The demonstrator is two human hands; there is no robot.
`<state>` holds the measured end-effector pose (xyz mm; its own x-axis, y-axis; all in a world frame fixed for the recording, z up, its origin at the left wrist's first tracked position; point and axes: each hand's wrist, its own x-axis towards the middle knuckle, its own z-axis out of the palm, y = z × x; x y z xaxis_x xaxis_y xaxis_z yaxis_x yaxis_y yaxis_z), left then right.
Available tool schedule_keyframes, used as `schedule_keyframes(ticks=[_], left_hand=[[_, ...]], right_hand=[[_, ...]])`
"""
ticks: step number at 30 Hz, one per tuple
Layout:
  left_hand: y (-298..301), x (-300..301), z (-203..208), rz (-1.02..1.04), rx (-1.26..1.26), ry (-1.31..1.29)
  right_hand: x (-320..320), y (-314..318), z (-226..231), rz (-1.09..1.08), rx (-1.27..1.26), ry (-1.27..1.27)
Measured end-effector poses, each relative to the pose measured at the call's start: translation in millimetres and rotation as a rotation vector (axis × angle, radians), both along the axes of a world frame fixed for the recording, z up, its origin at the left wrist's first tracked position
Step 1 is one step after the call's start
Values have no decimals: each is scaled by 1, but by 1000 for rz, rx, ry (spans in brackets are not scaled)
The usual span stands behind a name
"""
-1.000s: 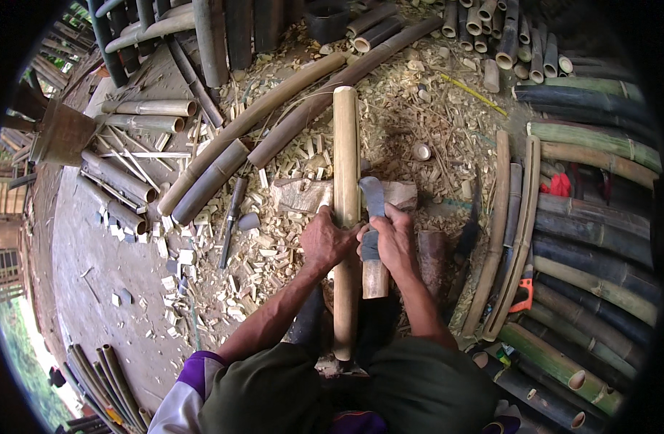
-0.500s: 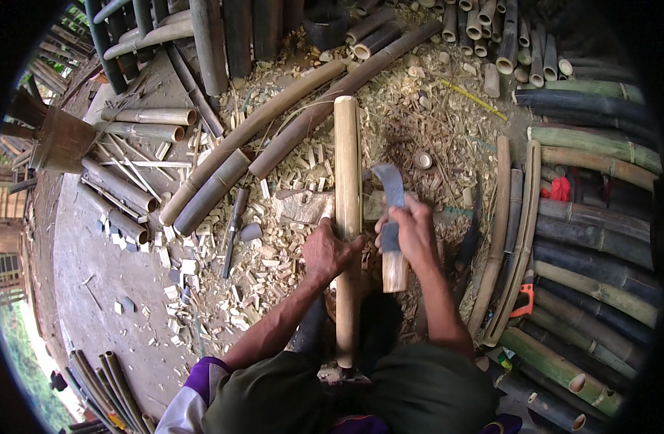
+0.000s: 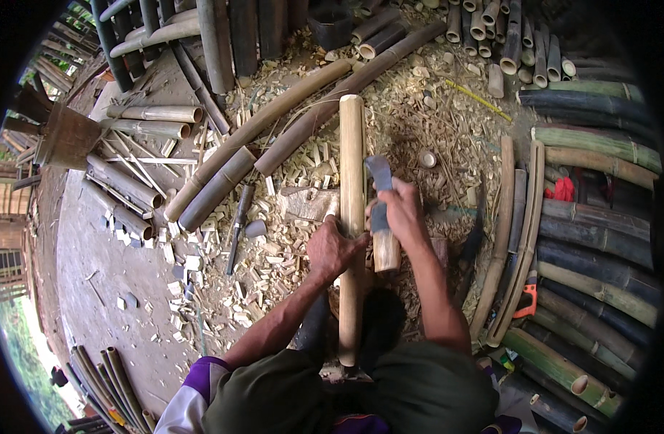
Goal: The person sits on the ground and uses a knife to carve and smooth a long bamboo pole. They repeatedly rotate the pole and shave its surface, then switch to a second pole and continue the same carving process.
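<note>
"How are your hands set?"

"My left hand (image 3: 332, 249) is wrapped on the pole (image 3: 352, 173), thumb across it. My right hand (image 3: 403, 208) is curled tight round the handle of the knife (image 3: 379, 218)."

"Where's the pole?"

"Straight in front of me, pointing away, a wood block (image 3: 310, 205) showing at its left."

"Which step?"

"Knife work on the pole's right side, I'd judge; the blade's just beside it. The next move calls for a steady left grip, fingers clear of the edge."
</note>
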<state>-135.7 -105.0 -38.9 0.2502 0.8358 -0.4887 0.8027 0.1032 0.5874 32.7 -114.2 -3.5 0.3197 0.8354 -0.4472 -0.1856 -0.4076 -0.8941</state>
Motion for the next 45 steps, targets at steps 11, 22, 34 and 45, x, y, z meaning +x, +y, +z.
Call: schedule_keyframes(ticks=[11, 22, 34, 45], left_hand=[[0, 0, -8, -25, -36, -65], [8, -40, -33, -41, -315, -510], [1, -36, -24, -19, -215, -473], [5, -33, -23, -62, -226, -448]], right_hand=[[55, 114, 10, 64, -20, -168], [-15, -57, 21, 238, 66, -418], [-47, -43, 2, 192, 64, -885], [18, 111, -1, 248, 29, -1043]])
